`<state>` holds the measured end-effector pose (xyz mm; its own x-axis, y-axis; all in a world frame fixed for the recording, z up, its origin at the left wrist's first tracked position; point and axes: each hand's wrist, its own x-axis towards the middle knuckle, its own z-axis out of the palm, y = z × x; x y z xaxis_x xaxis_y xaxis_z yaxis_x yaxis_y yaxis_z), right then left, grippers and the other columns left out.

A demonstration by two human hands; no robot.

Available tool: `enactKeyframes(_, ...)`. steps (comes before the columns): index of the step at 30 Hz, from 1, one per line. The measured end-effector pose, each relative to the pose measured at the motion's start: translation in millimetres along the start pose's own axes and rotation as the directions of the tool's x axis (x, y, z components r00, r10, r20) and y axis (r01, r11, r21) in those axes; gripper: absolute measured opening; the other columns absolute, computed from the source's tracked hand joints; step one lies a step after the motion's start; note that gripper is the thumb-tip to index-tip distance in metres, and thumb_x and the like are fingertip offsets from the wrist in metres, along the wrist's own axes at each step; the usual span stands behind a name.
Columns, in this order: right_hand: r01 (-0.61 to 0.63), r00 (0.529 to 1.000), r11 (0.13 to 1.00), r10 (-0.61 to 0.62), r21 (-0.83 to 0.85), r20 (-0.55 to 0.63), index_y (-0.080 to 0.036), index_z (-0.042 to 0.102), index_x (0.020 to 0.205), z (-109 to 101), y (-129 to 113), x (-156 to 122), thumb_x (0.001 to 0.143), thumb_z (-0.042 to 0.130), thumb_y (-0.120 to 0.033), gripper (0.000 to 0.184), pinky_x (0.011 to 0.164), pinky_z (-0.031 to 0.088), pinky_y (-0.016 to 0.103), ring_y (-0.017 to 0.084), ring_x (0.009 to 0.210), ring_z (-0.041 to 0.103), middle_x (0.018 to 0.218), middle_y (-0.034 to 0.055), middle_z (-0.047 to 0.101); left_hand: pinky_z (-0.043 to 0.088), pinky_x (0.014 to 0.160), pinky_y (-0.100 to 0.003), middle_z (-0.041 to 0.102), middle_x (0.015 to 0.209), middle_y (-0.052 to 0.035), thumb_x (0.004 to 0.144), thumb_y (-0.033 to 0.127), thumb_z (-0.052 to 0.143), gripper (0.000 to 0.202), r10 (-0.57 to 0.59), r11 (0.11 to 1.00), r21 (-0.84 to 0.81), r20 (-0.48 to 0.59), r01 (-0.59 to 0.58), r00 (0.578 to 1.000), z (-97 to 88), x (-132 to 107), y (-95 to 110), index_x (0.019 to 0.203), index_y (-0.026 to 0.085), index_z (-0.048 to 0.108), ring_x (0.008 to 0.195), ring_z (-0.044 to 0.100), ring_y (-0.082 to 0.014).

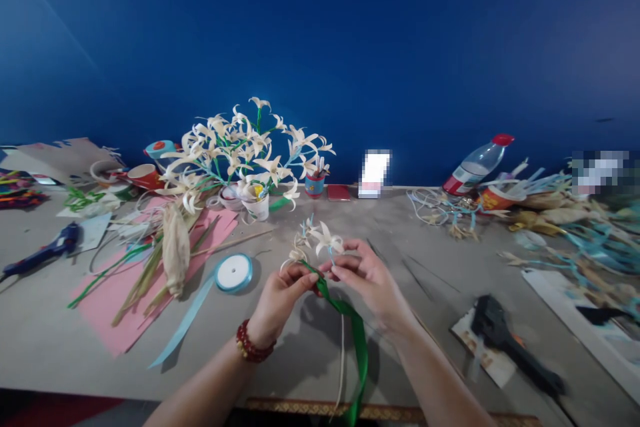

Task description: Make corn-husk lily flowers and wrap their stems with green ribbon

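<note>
My left hand point(280, 297), with a dark red bead bracelet at the wrist, is closed in a pinch on a green ribbon point(359, 340) where it meets a small spray of flowers. The ribbon's long tail hangs down past the table's front edge, beside a thin pale strand point(343, 353). Just above the fingers are cream handmade flowers point(327, 238) on light-blue stems. Close on the right, my right hand point(367, 280) has its thumb and index finger pinched at the stem of the largest flower, other fingers loosely bent.
Behind stands a cup point(257, 207) of similar flowers. A light-blue ribbon roll point(233, 273) and dried husks point(176, 250) on pink paper point(117, 320) lie left. Glue guns lie at left point(45, 250) and right point(515, 343). A bottle point(475, 167) leans at the back right.
</note>
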<state>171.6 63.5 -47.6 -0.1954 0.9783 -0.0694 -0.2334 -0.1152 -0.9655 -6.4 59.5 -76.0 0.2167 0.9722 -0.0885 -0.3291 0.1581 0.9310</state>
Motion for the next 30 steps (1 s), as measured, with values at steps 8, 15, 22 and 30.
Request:
enactKeyframes(8,-0.165,0.985,0.985,0.166,0.043,-0.046,-0.018,0.072,0.082,-5,1,-2,0.064,0.087,-0.04,0.032,0.09,0.049,0.036,0.022,0.086,0.071,0.082,0.0055,0.077,0.049,0.066,-0.024,0.069,0.064,-0.0016,0.075,0.035,0.08,0.022,-0.026,1.0,0.009,0.038,0.026,0.999,-1.5,-2,-4,0.068,0.015,0.072,0.063,0.062,-0.0132)
enactKeyframes(15,-0.166,0.979,0.986,0.166,0.015,-0.116,-0.019,0.077,0.076,-1,9,3,0.054,0.092,-0.037,0.032,0.077,0.052,0.031,0.016,0.072,0.065,0.077,0.001,0.074,0.049,0.065,-0.025,0.069,0.063,-0.0017,0.076,0.036,0.079,0.024,-0.019,1.0,0.02,0.072,0.018,0.997,-3.3,1,-6,0.067,0.015,0.07,0.061,0.062,-0.0131)
enactKeyframes(22,-0.137,0.988,0.987,0.13,-0.089,-0.087,-0.017,0.076,0.074,-1,10,7,0.053,0.09,-0.044,0.037,0.065,0.05,0.03,0.016,0.066,0.062,0.071,0.002,0.071,0.05,0.063,-0.026,0.067,0.061,-0.0007,0.07,0.04,0.083,0.028,-0.069,0.997,-0.03,0.064,0.071,0.996,-0.6,3,-4,0.066,0.015,0.07,0.058,0.062,-0.0136)
enactKeyframes(30,-0.15,0.989,0.985,0.15,-0.084,-0.004,-0.018,0.075,0.07,-6,8,11,0.062,0.088,-0.039,0.026,0.063,0.045,0.027,0.012,0.061,0.055,0.067,-0.002,0.067,0.052,0.063,-0.027,0.066,0.061,-0.0006,0.067,0.039,0.085,0.03,-0.118,0.991,-0.062,0.061,0.122,0.991,1.4,3,-3,0.064,0.014,0.069,0.057,0.061,-0.0127)
